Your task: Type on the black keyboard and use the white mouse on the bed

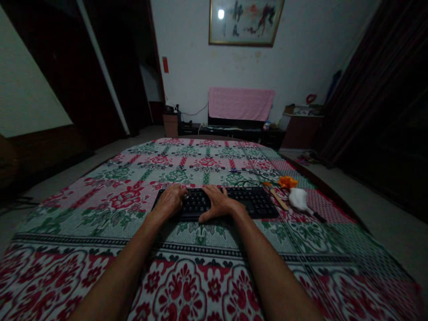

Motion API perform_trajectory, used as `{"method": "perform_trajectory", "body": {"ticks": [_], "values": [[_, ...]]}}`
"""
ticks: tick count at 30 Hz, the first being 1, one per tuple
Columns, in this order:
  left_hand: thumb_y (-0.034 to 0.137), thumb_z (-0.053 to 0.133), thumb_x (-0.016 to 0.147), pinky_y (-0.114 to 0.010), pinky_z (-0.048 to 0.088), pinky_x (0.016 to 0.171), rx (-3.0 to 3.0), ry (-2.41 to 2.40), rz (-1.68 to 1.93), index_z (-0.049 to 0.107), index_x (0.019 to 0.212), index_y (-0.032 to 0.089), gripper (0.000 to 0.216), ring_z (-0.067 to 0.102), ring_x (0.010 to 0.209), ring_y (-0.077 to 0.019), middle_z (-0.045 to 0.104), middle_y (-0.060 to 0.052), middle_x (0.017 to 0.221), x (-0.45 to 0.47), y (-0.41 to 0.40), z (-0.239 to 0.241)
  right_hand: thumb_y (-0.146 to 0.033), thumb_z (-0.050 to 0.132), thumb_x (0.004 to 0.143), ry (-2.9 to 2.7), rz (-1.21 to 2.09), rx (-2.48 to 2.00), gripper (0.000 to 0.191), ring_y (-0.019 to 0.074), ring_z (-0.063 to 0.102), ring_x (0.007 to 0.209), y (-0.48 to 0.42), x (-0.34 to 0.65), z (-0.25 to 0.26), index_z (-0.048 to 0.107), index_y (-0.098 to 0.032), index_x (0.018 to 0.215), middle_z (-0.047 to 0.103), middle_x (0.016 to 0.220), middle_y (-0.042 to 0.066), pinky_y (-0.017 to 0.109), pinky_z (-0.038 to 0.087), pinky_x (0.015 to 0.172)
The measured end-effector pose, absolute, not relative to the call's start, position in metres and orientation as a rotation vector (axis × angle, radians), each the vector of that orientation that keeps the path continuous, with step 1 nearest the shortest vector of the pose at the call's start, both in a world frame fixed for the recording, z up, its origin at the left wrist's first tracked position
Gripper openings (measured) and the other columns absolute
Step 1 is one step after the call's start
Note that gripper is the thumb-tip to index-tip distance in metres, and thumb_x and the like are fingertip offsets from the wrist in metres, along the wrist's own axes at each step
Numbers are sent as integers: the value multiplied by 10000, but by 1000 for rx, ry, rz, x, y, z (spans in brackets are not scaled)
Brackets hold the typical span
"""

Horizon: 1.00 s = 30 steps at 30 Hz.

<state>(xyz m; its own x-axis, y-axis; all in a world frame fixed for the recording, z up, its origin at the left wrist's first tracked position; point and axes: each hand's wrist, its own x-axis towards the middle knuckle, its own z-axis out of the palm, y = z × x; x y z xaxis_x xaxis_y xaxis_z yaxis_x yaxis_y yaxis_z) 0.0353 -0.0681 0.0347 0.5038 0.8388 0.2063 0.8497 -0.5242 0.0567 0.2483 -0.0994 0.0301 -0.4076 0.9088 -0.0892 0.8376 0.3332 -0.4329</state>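
Note:
A black keyboard [259,204] lies on the patterned cloth [200,276] in front of me. My left hand [170,200] rests over its left end, fingers bent over the keys and partly hidden behind the back of the hand. Across the middle of the keys lies my right hand [218,203], its fingers spread and reaching the back edge, with the thumb near the front edge. Neither hand appears to have lifted the keyboard.
Right of the keyboard are a tan wooden stick [279,199], an orange crumpled item [288,182], a white rounded item [299,199] and dark cables [249,183]. Beyond the table, a pink cloth [240,103] hangs over a screen. A framed picture [246,22] is on the wall.

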Motion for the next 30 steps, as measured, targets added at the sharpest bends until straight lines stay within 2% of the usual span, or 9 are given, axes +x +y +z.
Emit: {"method": "perform_trajectory", "body": {"ticks": [7, 18, 30], "values": [[82, 387, 807, -310, 441, 810, -2740, -1354, -338, 664, 1012, 170, 355, 550, 903, -213, 592, -91, 915, 45, -72, 29, -690, 724, 505, -2432, 626, -1612, 1226, 331, 42, 1420, -97, 249, 28, 160, -200, 1477, 132, 1540, 163, 617, -55, 1091], [88, 412, 789, -291, 448, 761, -2727, -1482, -272, 690, 933, 188, 328, 577, 845, -202, 606, -91, 878, 36, -70, 41, -690, 719, 509, -2426, 612, -1609, 1224, 350, 44, 1415, -97, 249, 27, 152, -208, 1481, 142, 1538, 159, 621, -46, 1086], [56, 402, 785, -299, 445, 819, -2747, -1406, -334, 673, 1012, 173, 372, 565, 906, -206, 611, -98, 921, 44, -74, 34, -668, 726, 518, -2429, 605, -1600, 1182, 345, 66, 1413, -98, 249, 28, 184, -223, 1470, 155, 1537, 149, 629, -40, 1082]]}}
